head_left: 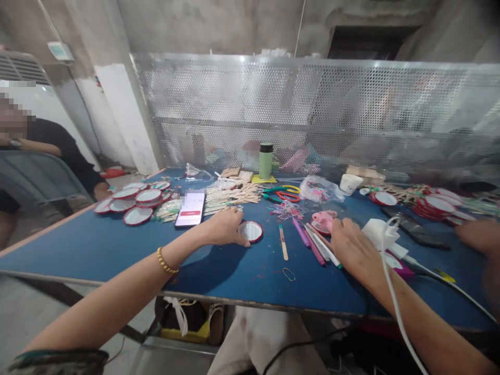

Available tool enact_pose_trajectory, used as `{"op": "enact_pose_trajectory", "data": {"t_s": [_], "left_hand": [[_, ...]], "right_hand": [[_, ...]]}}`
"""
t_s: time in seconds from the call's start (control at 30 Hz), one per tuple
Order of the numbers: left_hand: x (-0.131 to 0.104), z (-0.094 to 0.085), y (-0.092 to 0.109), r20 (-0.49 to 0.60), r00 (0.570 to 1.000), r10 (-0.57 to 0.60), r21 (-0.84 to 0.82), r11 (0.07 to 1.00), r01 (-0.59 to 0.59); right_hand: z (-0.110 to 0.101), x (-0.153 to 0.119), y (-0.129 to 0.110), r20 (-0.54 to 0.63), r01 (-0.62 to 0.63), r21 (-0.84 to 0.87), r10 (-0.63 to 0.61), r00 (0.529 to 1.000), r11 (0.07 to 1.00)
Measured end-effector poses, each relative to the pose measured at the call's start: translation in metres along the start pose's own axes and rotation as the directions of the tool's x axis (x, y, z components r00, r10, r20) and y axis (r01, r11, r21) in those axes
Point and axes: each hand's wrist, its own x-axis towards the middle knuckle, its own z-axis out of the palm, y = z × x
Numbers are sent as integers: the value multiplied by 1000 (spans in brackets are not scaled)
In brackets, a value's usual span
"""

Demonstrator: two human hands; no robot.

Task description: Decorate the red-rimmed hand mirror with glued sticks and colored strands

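Observation:
My left hand (pixel 226 227) has its fingers and thumb at the left edge of a round white disc with a red rim (pixel 250 232), which lies flat on the blue table. A gold beaded bracelet circles that wrist. On the right, my right hand (pixel 347 239) is closed around a pink tool (pixel 326 219), with part of another red-rimmed disc visible beneath it. Purple and white pens (pixel 312 242) lie beside this hand. Between the hands is a wooden stick with a coloured tip (pixel 283 242), and a small elastic loop (pixel 289 274) sits nearer the front edge.
Stacked red-rimmed discs (pixel 137 215), a phone (pixel 190 209) and wooden sticks (pixel 234 194) are at left. Pliers (pixel 287 194), a green bottle (pixel 266 161) and a paper cup (pixel 350 184) stand behind. A white cable (pixel 394 291) crosses my right forearm. Another person's hand (pixel 476 235) is at far right.

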Motion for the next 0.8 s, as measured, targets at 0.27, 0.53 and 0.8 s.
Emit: {"op": "enact_pose_trajectory", "data": {"t_s": [0.27,0.53,0.8], "left_hand": [[1,0,-8,-12,995,99,-147,984,-100],[-8,-10,37,-150,967,206,-258,936,-240],[-8,0,69,-51,979,198,-323,924,-204]], "right_hand": [[-55,-7,-48,-222,266,293,-206,953,918],[-46,11,-52,-133,243,725,-215,967,645],[-41,-15,-46,74,39,826,-177,982,562]]}}
